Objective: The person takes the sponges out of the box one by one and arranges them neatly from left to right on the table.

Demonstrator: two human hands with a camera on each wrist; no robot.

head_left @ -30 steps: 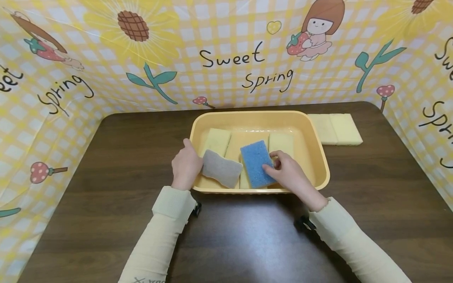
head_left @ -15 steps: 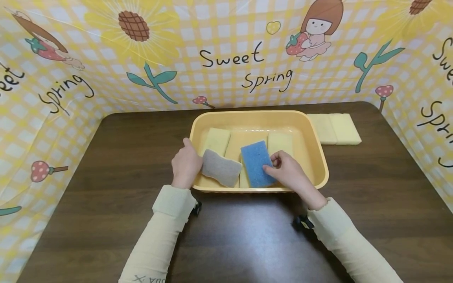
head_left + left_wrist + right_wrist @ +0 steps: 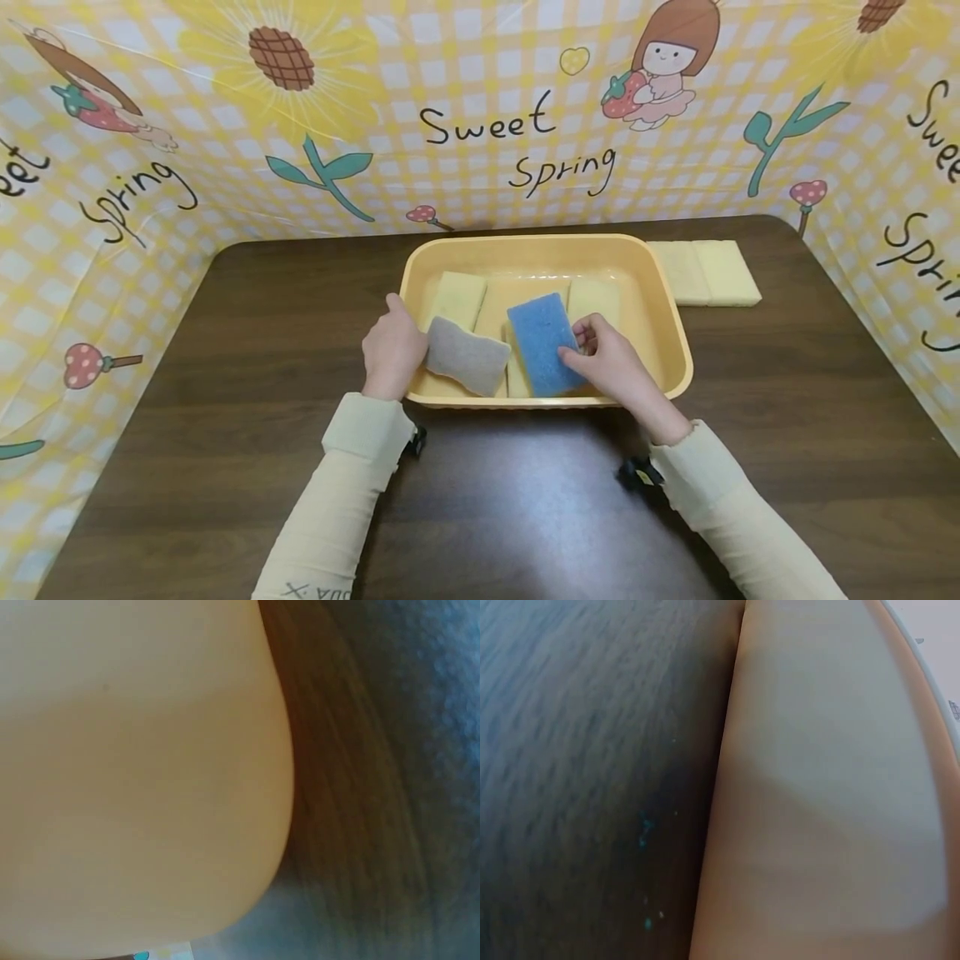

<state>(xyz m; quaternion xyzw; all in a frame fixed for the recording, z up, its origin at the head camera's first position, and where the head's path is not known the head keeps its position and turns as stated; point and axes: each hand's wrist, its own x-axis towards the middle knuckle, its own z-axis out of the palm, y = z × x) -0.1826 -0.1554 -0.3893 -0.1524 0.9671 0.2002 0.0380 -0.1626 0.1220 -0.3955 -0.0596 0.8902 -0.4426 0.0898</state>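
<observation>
A yellow plastic basin (image 3: 656, 358) stands on the table. At its left rim is my left hand (image 3: 393, 348), curled over the edge with its fingers mostly hidden. My right hand (image 3: 611, 358) reaches over the front rim and pinches the right edge of a blue sponge (image 3: 543, 343) between thumb and fingers. Just right of the left hand, a wavy grey-faced sponge (image 3: 468, 357) lies inside the basin. Pale yellow sponges lie on the basin floor, one at the left (image 3: 459, 298) and one at the right (image 3: 596, 300); another is partly hidden under the blue one.
Two pale yellow sponge blocks (image 3: 705, 273) lie side by side on the dark wooden table (image 3: 285, 333), right behind the basin's right end. A checked, printed cloth (image 3: 480, 67) stands around the back and sides. Both wrist views show mainly the basin's outer wall (image 3: 150, 810).
My right hand and the blue sponge have risen very slightly. The left hand stays at the basin's rim, and the head view has shifted a little.
</observation>
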